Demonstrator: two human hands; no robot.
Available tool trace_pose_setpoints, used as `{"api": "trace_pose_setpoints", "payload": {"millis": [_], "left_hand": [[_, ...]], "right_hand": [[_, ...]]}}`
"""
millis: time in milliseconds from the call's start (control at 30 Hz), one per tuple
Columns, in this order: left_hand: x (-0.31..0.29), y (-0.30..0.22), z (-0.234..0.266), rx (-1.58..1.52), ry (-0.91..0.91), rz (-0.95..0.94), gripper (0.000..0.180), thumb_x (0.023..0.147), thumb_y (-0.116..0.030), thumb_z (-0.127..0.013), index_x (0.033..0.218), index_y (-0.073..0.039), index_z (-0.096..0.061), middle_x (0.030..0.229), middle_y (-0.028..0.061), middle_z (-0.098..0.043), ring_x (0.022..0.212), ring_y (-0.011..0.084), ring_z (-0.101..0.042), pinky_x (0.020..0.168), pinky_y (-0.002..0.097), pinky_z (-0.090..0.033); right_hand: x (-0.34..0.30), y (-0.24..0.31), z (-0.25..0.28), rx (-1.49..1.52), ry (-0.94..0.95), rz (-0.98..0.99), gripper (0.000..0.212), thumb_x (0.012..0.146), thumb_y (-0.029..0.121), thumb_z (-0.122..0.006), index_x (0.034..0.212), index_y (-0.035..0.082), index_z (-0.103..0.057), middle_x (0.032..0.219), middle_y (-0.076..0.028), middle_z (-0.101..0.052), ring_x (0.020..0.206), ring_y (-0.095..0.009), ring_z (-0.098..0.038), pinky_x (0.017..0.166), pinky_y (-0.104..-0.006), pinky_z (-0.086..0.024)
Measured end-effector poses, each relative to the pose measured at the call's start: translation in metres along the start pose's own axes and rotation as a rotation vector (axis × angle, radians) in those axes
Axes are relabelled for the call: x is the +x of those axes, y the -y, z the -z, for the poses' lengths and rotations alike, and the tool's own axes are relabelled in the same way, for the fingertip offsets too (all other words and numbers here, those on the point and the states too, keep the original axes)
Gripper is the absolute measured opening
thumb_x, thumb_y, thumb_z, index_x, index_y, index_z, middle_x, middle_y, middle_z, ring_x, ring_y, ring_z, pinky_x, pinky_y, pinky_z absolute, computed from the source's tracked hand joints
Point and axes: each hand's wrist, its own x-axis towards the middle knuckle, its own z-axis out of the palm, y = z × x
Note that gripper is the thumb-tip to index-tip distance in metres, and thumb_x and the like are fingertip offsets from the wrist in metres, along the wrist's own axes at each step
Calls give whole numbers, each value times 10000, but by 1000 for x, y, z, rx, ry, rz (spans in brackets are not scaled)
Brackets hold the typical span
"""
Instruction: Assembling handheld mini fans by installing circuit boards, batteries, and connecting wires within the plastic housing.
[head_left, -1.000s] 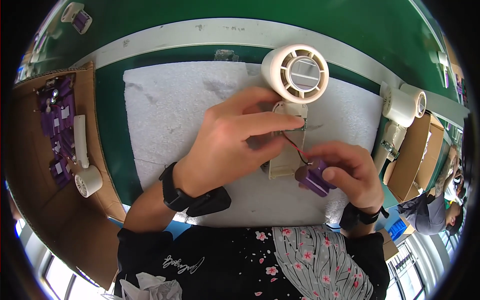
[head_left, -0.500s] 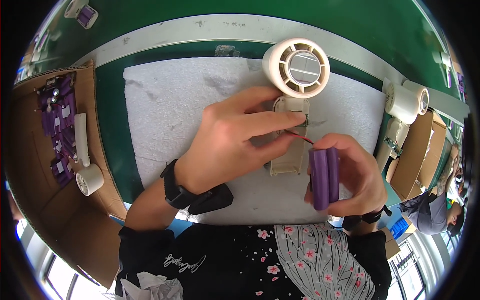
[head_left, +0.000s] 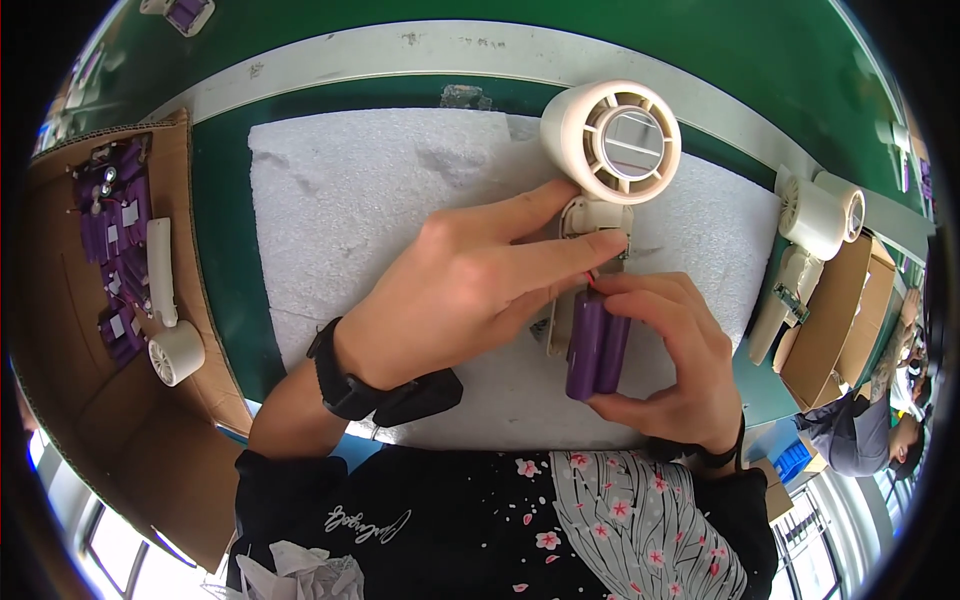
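Observation:
A cream handheld fan [head_left: 552, 140] lies on the white foam sheet [head_left: 330, 200], its round grille away from me and its handle shell opened toward me. My left hand [head_left: 465, 285] grips the top of the handle, the index finger pressed near the circuit board inside. Between the finger and thumb of my right hand [head_left: 685, 350] is a purple battery pack [head_left: 590, 345] of two cylinders. It is over the handle's lower half and hides most of it; whether it touches the shell I cannot tell. A short red wire [head_left: 591, 279] shows at the pack's upper end.
At left, a cardboard box [head_left: 215, 400] holds purple battery packs [head_left: 125, 240] and a cream fan part [head_left: 176, 352]. On the right, more fans [head_left: 808, 218] lie beside a smaller cardboard box [head_left: 850, 320]. Another person [head_left: 860, 430] is at far right.
My right hand has brought the battery pack leftward and slightly up, from beside the handle to over it. The fan and my left hand have shifted a little to the right.

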Motion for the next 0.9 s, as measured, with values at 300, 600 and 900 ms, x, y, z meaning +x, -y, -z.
{"api": "trace_pose_setpoints", "payload": {"millis": [300, 600, 900], "left_hand": [[-1, 2, 3, 39, 35, -13, 367, 743, -34, -701, 1102, -108, -692, 1152, 213, -624, 821, 298, -688, 686, 343, -581], [-1, 6, 3, 73, 69, -50, 428, 709, 9, -665, 1122, -106, -679, 1206, 212, -601, 839, 297, -688, 698, 343, -584], [1, 3, 1, 8, 39, -15, 354, 751, -33, -698, 1097, -107, -689, 1151, 206, -630, 862, 302, -689, 708, 344, -584]], "right_hand": [[-6, 5, -17, -225, -87, 5, 669, 520, -28, -820, 1149, -5, -595, 1251, -208, -534, 1021, -332, -579, 836, -380, -499], [-12, 7, -21, -332, -131, 46, 538, 550, -51, -803, 1066, -47, -655, 1265, -244, -518, 1039, -355, -589, 785, -363, -566], [-11, 11, -24, -338, -141, -18, 510, 561, -46, -806, 1049, -58, -661, 1296, -257, -509, 1064, -355, -595, 806, -363, -577]]}}
